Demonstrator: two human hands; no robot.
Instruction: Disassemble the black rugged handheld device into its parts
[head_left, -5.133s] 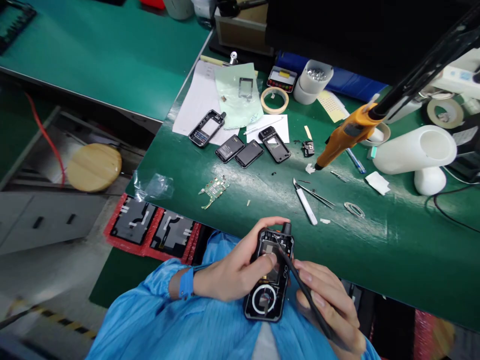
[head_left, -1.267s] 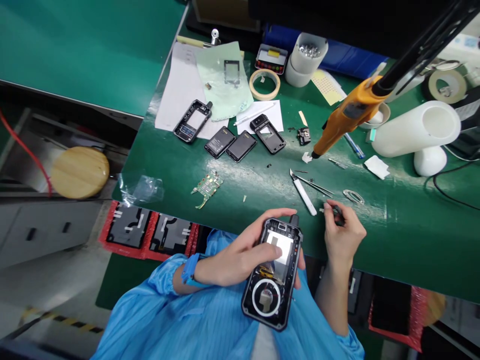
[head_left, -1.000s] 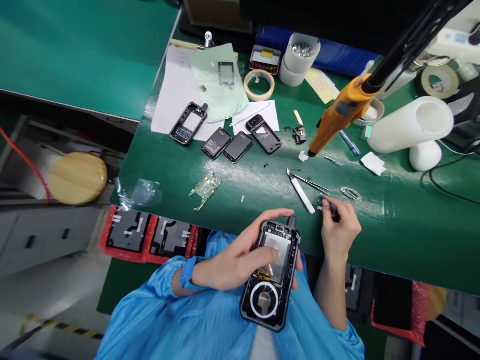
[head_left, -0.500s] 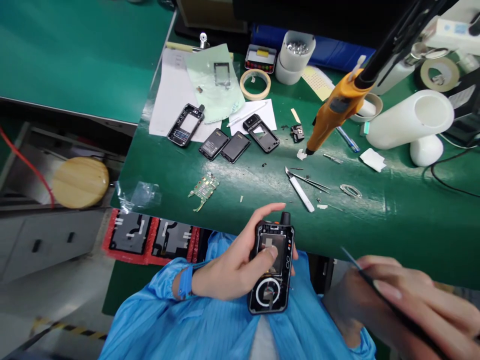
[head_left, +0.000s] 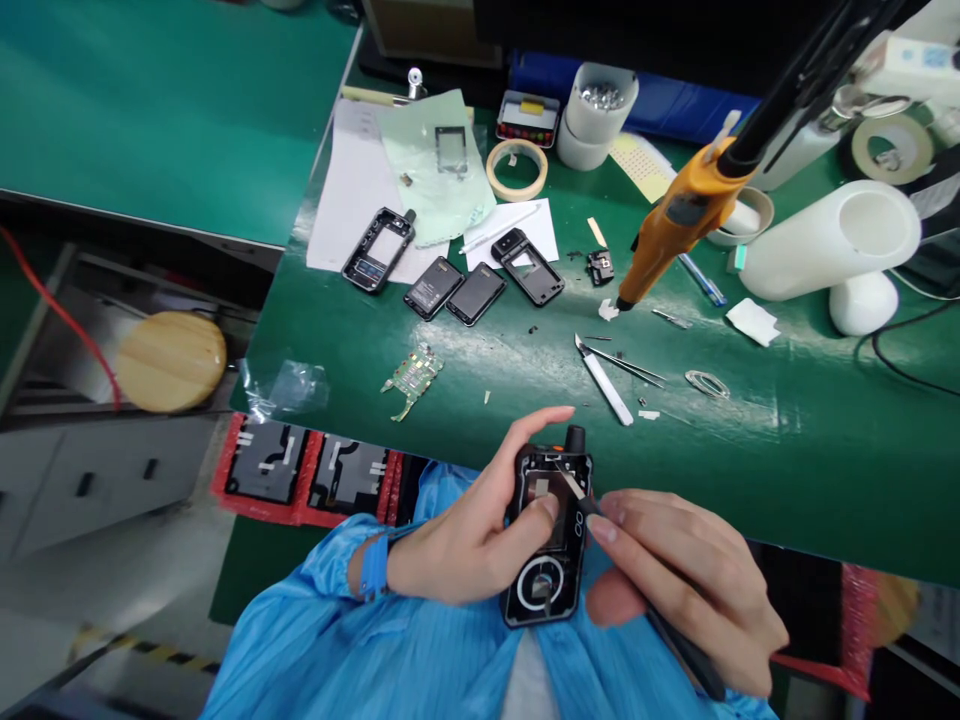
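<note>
My left hand [head_left: 469, 535] grips an opened black handheld device [head_left: 547, 540] above my lap, thumb pressed on its inner plate and fingers curled round its top. The device shows a round white ring near its lower end and a short antenna stub at the top. My right hand [head_left: 686, 585] is closed on black tweezers [head_left: 637, 590], whose tips touch the upper part of the device's inside. Both sleeves are light blue, and a blue strap circles my left wrist.
On the green bench [head_left: 787, 450] lie a white-handled blade [head_left: 606, 380], thin tweezers [head_left: 626, 365], a circuit board [head_left: 412, 375], several black phone shells [head_left: 457, 290], paper sheets and a tape roll [head_left: 516, 170]. An orange electric screwdriver [head_left: 679, 225] hangs over it. Red trays [head_left: 307, 470] sit below left.
My right hand picked something tiny off the bench with the tweezers, drew back toward me, and now has brought the tweezer tips onto the device. My left hand kept holding the device.
</note>
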